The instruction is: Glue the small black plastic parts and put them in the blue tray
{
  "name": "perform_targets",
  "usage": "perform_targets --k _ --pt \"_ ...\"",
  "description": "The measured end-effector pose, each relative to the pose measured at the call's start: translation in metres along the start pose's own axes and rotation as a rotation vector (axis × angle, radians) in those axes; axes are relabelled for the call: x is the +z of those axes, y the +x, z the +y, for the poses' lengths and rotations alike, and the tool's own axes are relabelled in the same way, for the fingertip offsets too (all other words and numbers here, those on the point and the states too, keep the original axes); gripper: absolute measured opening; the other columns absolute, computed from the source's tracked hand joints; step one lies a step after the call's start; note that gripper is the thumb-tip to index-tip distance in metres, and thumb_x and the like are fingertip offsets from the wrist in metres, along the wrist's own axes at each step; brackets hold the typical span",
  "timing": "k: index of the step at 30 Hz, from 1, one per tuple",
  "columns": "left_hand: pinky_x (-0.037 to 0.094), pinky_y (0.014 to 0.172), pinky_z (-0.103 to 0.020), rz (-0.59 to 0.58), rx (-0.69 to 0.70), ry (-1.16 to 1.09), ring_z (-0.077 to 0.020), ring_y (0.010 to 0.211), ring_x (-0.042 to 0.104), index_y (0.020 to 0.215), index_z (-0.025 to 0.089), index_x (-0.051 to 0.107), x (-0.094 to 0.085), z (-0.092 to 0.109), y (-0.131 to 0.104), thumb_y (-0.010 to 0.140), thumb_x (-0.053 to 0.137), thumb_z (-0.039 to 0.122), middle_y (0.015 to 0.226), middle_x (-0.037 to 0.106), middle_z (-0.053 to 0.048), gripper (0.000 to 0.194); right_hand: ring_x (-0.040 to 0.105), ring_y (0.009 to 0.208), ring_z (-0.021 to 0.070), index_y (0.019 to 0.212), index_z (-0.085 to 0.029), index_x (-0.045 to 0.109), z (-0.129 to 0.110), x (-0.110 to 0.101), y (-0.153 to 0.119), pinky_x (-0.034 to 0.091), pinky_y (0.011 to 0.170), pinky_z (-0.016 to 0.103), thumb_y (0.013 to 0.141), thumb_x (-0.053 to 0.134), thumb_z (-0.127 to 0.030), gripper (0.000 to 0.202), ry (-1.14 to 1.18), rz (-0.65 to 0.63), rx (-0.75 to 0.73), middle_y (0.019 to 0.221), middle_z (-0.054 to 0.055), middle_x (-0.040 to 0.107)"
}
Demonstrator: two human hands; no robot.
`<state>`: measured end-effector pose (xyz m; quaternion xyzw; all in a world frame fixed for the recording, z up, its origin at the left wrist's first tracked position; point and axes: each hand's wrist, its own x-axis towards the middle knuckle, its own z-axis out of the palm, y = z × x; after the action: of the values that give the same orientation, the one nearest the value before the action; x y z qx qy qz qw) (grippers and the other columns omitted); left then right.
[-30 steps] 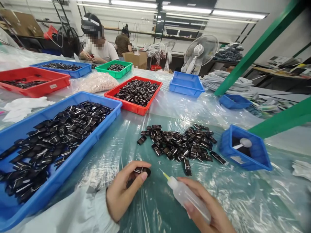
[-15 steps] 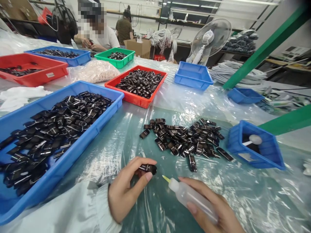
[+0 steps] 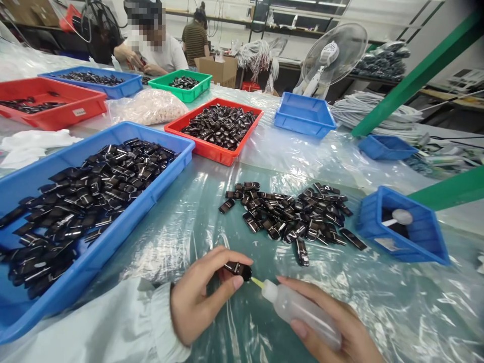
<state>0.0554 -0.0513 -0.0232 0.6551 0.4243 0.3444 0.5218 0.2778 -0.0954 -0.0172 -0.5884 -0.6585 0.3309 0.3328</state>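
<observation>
My left hand (image 3: 206, 295) pinches a small glossy black plastic piece (image 3: 239, 270) between thumb and fingers, its rounded end facing right. In my right hand (image 3: 333, 317) lies a translucent white squeeze bottle (image 3: 302, 310), tilted, with a thin yellow-green nozzle (image 3: 257, 283) pointing left. The nozzle's tip is at the rounded end of the black piece; whether they touch I cannot tell. Beyond both hands a loose pile of similar black pieces (image 3: 287, 212) lies on the green, plastic-covered table (image 3: 177, 212).
At the left stands a long blue tray (image 3: 166, 176) full of black pieces. A red tray (image 3: 223, 160) of them sits farther back. To the right is a blue bin (image 3: 408, 242) holding a round-headed white object (image 3: 401, 217). A person (image 3: 170, 55) works across the table.
The gap between the black piece and the bottle's nozzle has closed, my left hand having moved slightly right. The right hand still grips the bottle. The view has shifted a little.
</observation>
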Motion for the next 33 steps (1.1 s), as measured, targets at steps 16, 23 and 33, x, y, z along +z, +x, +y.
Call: perform_targets --k 16,23,33 --pt "0.042 0.074 -0.029 -0.020 -0.077 -0.084 -0.0191 0.087 0.057 0.100 0.025 0.064 -0.001 0.005 -0.002 0.083 0.064 0.020 0.092 0.061 -0.001 0.019 0.055 0.055 0.0118 0.083 -0.036 0.065 -0.012 0.001 0.003 0.044 0.048 0.017 0.073 0.060 -0.060 0.026 0.277 0.147 0.307 0.073 -0.005 0.063" --pt "0.039 0.069 -0.027 -0.053 -0.067 -0.105 -0.0171 0.083 0.055 0.099 0.026 0.065 -0.001 0.005 -0.001 0.081 0.065 0.016 0.088 0.059 0.000 0.021 0.053 0.054 0.0129 0.083 -0.035 0.063 -0.007 -0.003 0.003 0.043 0.047 0.019 0.075 0.057 -0.060 0.027 0.250 0.131 0.290 0.071 -0.004 0.062" --pt "0.040 0.075 -0.031 -0.035 0.023 -0.095 -0.0185 0.085 0.054 0.099 0.026 0.066 0.000 0.002 -0.003 0.080 0.066 0.014 0.089 0.056 -0.002 0.022 0.050 0.051 0.0137 0.080 -0.030 0.062 -0.005 -0.007 0.006 0.040 0.045 0.021 0.078 0.056 -0.057 0.028 0.290 0.073 0.312 0.063 -0.003 0.059"
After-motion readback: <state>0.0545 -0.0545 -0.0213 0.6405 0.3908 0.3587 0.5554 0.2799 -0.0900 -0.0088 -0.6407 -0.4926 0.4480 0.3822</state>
